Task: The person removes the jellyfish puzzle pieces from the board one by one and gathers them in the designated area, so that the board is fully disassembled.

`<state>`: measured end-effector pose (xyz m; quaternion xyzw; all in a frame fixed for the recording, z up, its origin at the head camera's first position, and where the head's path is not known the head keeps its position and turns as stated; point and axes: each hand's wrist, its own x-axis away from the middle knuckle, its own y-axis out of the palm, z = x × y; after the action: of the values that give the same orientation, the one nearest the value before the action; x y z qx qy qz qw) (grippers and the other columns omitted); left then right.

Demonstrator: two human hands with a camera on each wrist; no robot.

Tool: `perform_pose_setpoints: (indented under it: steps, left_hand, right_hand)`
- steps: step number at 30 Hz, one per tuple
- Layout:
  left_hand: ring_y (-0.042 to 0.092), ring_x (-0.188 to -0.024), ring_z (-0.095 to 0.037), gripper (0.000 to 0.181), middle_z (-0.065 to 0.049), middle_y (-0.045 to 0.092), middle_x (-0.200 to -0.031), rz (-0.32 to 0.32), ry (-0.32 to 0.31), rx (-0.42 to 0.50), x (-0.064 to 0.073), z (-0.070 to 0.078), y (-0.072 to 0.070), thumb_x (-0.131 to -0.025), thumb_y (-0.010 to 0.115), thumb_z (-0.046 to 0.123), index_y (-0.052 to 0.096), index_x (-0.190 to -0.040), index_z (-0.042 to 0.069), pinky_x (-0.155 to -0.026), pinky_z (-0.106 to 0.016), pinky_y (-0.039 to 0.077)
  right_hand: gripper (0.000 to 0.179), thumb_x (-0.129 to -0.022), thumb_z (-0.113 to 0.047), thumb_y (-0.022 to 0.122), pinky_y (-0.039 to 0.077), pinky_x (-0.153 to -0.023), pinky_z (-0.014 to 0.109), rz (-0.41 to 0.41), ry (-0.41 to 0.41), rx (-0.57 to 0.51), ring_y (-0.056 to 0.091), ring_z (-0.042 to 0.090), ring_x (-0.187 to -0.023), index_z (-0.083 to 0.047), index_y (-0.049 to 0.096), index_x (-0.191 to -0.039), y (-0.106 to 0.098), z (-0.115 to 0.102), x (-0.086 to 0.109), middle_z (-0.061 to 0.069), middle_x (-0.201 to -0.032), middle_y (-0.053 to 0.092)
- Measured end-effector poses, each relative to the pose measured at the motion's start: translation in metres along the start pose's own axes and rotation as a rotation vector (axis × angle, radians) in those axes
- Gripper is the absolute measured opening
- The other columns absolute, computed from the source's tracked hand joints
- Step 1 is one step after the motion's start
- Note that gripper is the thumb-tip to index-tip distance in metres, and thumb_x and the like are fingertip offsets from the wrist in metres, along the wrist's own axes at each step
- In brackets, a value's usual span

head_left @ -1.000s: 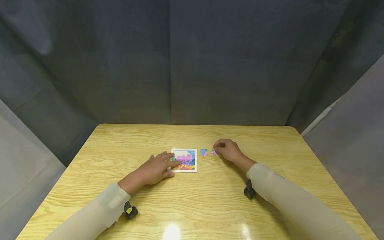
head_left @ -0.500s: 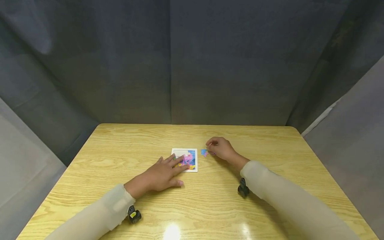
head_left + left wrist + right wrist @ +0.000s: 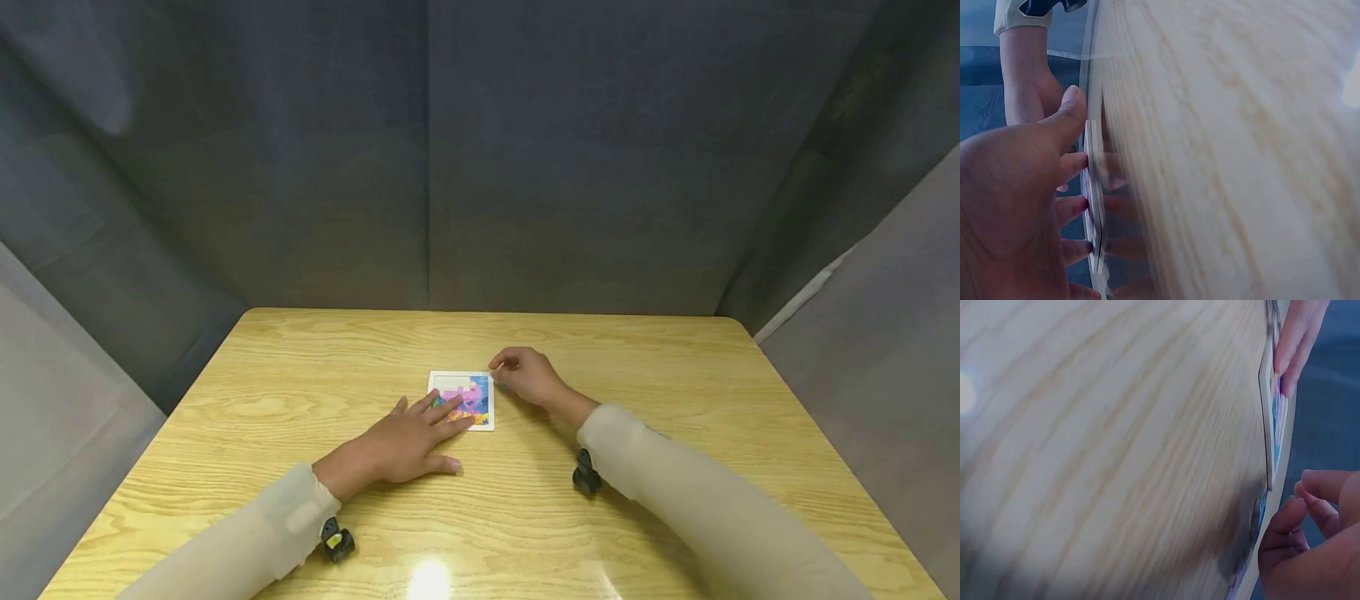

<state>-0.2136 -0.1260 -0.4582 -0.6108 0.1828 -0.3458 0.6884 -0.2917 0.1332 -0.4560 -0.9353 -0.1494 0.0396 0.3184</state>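
A small jigsaw puzzle in a white frame [image 3: 459,374] lies on the table, showing a pink figure over blue and yellow. Its upper left part is bare and pale. My left hand [image 3: 408,439] rests spread across the puzzle's lower left, fingertips on the picture and thumb on the table. Above the frame's upper right corner, my right hand [image 3: 528,375] has thumb and fingers curled together, with a small pale bit of a puzzle piece at the tips, mostly hidden. Under that hand, a blue loose piece [image 3: 1262,509] and a purplish loose piece [image 3: 1236,586] lie on the table.
The wood-grain table [image 3: 337,358] reaches back to a dark curtain [image 3: 570,167]. Pale curtains [image 3: 885,275] hang at the sides. Each sleeve cuff carries a small black camera [image 3: 587,473].
My right hand has moved left from beside the loose pieces to the frame's upper right corner, covering them. My left hand has slid slightly right and spread its fingers over the puzzle.
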Motion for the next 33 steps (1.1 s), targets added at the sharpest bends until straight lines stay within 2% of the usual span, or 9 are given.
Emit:
perform_pose_setpoints:
  steps: [7, 12, 17, 24, 33]
  left_hand:
    - [0.011, -0.158, -0.042, 0.073, -0.004, 0.013, -0.173, -0.013, -0.013, 0.005, -0.001, -0.001, 0.0, -0.101, 0.043, 0.068, 0.028, -0.164, 0.034, -0.113, -0.077, 0.022]
    - [0.011, -0.158, -0.042, 0.074, -0.004, 0.013, -0.174, -0.021, -0.015, 0.018, -0.001, -0.001, -0.001, -0.101, 0.045, 0.067, 0.029, -0.164, 0.033, -0.112, -0.078, 0.023]
    - [0.01, -0.158, -0.041, 0.073, -0.004, 0.014, -0.174, -0.026, -0.021, 0.026, 0.0, 0.0, -0.001, -0.101, 0.046, 0.067, 0.03, -0.164, 0.033, -0.112, -0.078, 0.023]
    - [0.009, -0.158, -0.041, 0.073, -0.004, 0.012, -0.174, -0.029, -0.02, 0.012, 0.0, 0.001, 0.0, -0.101, 0.047, 0.066, 0.028, -0.164, 0.033, -0.112, -0.078, 0.023]
    - [0.009, -0.158, -0.04, 0.074, -0.003, 0.011, -0.174, -0.028, -0.016, -0.008, -0.001, -0.001, 0.002, -0.101, 0.044, 0.068, 0.027, -0.164, 0.035, -0.112, -0.077, 0.024]
  right_hand:
    - [0.017, -0.1, -0.014, 0.066, 0.052, -0.084, 0.039, 0.003, -0.008, 0.024, 0.062, 0.02, -0.091, -0.005, 0.074, -0.113, 0.01, 0.0, -0.003, 0.006, -0.099, 0.07]
    - [0.016, -0.101, -0.015, 0.066, 0.052, -0.091, 0.045, -0.024, -0.004, 0.032, 0.062, 0.021, -0.096, -0.007, 0.073, -0.113, 0.016, -0.003, -0.003, 0.004, -0.1, 0.07]
    - [0.013, -0.099, -0.013, 0.07, 0.051, -0.087, 0.04, -0.034, -0.005, 0.04, 0.06, 0.02, -0.093, -0.008, 0.074, -0.11, 0.023, -0.004, -0.005, 0.003, -0.098, 0.068]
    - [0.01, -0.096, -0.01, 0.074, 0.046, -0.075, 0.031, -0.034, -0.014, 0.098, 0.054, 0.016, -0.081, -0.009, 0.075, -0.106, 0.031, -0.006, -0.007, 0.002, -0.087, 0.062]
    - [0.008, -0.096, -0.008, 0.074, 0.047, -0.076, 0.031, -0.033, -0.014, 0.167, 0.053, 0.016, -0.081, -0.009, 0.077, -0.103, 0.034, -0.011, -0.006, 0.001, -0.086, 0.06]
